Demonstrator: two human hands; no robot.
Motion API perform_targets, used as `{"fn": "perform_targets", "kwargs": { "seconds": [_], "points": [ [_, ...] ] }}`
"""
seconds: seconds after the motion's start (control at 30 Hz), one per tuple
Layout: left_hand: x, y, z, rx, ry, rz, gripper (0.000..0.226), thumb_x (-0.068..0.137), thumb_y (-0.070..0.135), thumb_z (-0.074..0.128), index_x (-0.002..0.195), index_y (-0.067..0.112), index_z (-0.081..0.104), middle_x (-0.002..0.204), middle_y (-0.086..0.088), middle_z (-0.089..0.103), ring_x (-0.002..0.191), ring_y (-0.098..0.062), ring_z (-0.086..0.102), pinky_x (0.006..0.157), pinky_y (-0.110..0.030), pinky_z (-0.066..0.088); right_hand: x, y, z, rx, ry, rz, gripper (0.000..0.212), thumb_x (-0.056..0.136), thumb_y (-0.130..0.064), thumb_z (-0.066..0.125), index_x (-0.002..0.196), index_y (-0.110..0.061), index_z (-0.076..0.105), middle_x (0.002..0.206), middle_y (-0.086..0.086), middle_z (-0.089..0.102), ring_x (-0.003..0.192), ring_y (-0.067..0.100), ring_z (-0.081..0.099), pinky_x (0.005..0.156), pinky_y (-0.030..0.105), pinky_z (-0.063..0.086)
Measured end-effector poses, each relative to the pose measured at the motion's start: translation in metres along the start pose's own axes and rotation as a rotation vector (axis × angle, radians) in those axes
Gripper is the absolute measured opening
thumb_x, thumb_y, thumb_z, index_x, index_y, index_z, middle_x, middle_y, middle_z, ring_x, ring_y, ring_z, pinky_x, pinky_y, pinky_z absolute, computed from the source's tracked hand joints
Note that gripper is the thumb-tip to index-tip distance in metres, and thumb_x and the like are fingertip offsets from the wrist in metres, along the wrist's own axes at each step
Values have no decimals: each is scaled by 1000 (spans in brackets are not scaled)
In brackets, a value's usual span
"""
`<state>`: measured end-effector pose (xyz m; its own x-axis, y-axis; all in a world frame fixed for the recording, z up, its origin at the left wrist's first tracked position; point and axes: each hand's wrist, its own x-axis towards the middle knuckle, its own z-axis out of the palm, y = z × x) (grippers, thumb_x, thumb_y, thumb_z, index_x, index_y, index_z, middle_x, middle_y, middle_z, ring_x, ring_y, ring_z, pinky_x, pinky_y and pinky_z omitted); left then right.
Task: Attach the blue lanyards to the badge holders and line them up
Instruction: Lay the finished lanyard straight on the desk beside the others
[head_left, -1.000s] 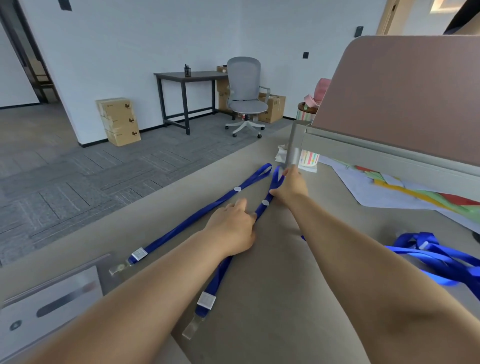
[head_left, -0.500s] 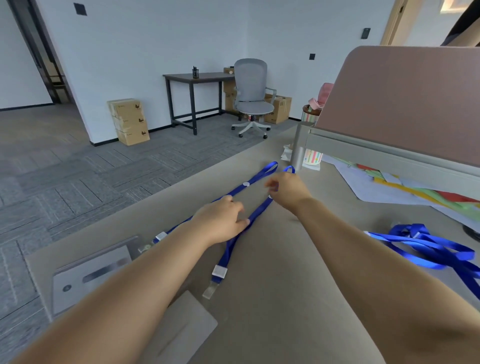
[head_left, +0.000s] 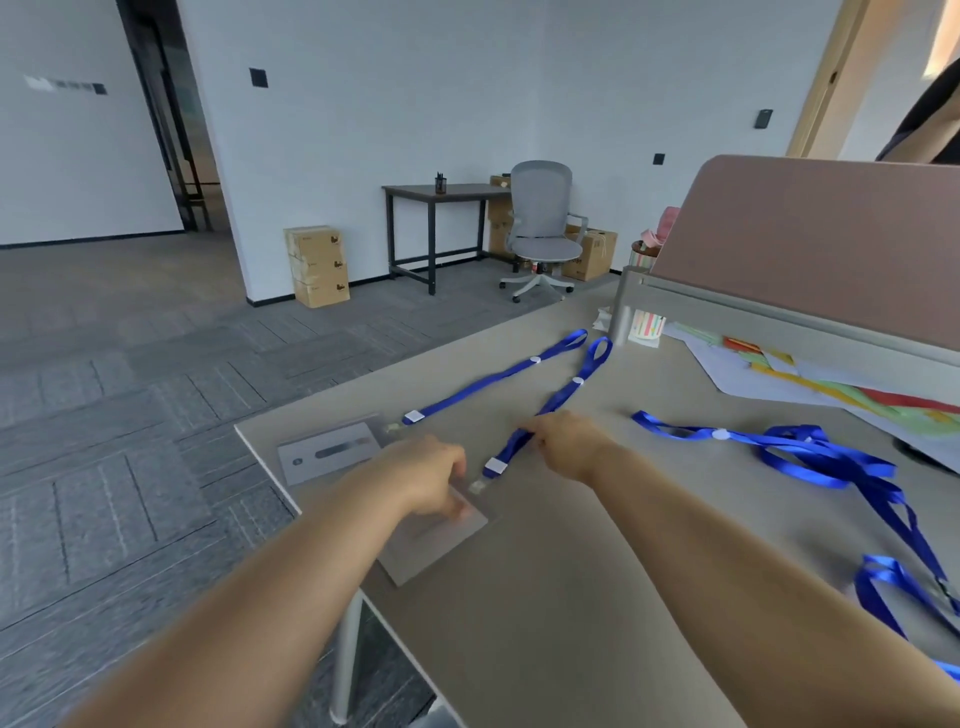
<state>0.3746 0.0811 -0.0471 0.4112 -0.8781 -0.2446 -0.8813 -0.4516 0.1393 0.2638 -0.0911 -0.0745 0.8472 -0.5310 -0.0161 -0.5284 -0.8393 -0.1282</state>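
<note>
Two blue lanyards lie stretched out on the beige desk (head_left: 545, 597). The far lanyard (head_left: 498, 375) is clipped to a clear badge holder (head_left: 332, 451) near the desk's left corner. The near lanyard (head_left: 558, 402) ends in a clip at a second badge holder (head_left: 431, 545). My left hand (head_left: 434, 480) rests on that second holder, fingers curled on its top edge. My right hand (head_left: 563, 441) pinches the near lanyard's strap just above its white label. A tangle of loose blue lanyards (head_left: 831, 457) lies to the right.
A brown desk divider (head_left: 810, 249) on a grey rail borders the desk at the back right, with coloured papers (head_left: 831, 384) under it. The desk's left edge drops to grey carpet. An office chair (head_left: 543, 228), a dark table and cardboard boxes stand by the far wall.
Both hands have slid toward me along the near lanyard. The left hand has left the strap and now lies on the badge holder. The view has tilted up and back.
</note>
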Motion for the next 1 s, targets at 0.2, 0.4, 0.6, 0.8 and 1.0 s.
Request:
{"fn": "perform_targets", "kwargs": {
  "seconds": [0.2,0.4,0.6,0.8,1.0],
  "points": [
    [-9,-9,16,156,90,-62,38,95,32,41,132,28,47,131,-7,38,114,-28,50,83,-35,42,-12,-19,10,-93,-40,-94,55,92,-4,35,141,-29,35,150,-3,34,138,20,30,112,31,25],
    [-19,-20,22,183,123,-75,41,95,39,39,135,28,43,137,-11,34,120,-29,46,88,-36,41,-13,-35,15,-183,-84,23,53,95,-9,33,146,-17,24,157,0,13,141,25,25,113,37,29],
    [-26,-34,25,222,180,-59,37,93,17,42,130,19,48,126,-12,42,119,-31,44,91,-44,45,-6,-55,16,-31,21,-39,34,93,-9,37,124,-10,51,132,8,44,117,28,48,98,37,42],
    [-32,-39,28,186,204,-93,36,95,32,39,128,21,49,134,-10,40,123,-30,38,90,-42,42,0,-66,18,30,35,-60,28,93,-19,42,115,-17,60,116,6,56,109,25,52,93,37,45],
    [-36,-42,27,155,196,-163,39,95,35,36,129,19,48,147,-12,29,128,-31,36,95,-41,40,1,-68,22,101,44,-43,36,95,-12,36,126,-17,52,132,6,52,122,25,46,104,34,37]
  ]
}}
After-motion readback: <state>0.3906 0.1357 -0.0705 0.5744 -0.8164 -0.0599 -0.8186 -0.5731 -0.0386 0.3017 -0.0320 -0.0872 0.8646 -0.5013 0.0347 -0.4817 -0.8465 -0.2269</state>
